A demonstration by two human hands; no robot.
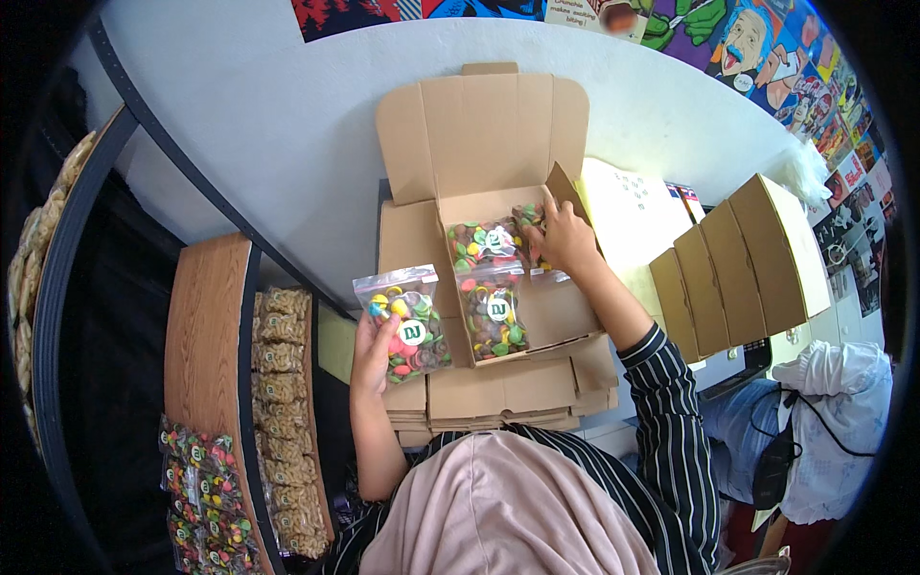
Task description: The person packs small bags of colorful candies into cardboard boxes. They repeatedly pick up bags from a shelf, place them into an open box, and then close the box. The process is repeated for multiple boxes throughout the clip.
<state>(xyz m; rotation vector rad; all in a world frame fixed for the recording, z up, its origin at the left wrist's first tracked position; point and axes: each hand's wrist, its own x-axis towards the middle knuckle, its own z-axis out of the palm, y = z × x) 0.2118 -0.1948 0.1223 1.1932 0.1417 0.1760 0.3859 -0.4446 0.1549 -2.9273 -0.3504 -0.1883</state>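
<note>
My left hand [374, 352] holds up a clear zip bag of colourful candy-like pieces [424, 345] with a round label, left of an open cardboard box [568, 309]. Inside the box lie one such bag [474, 241] at the back left and another bag [496, 323] at the front left. My right hand [564, 233] reaches into the back right of the box, its fingers on a third bag [527, 214], which it partly covers. Whether those fingers grip the bag or only press on it cannot be told.
Flattened cardboard boxes [496, 392] are stacked under the open box. Closed cartons [740, 266] stand in a row at the right, beyond a yellowish sheet [625, 208]. At the left, a shelf [208, 323] holds more candy bags [208, 496] and packs of pale snacks [287, 431].
</note>
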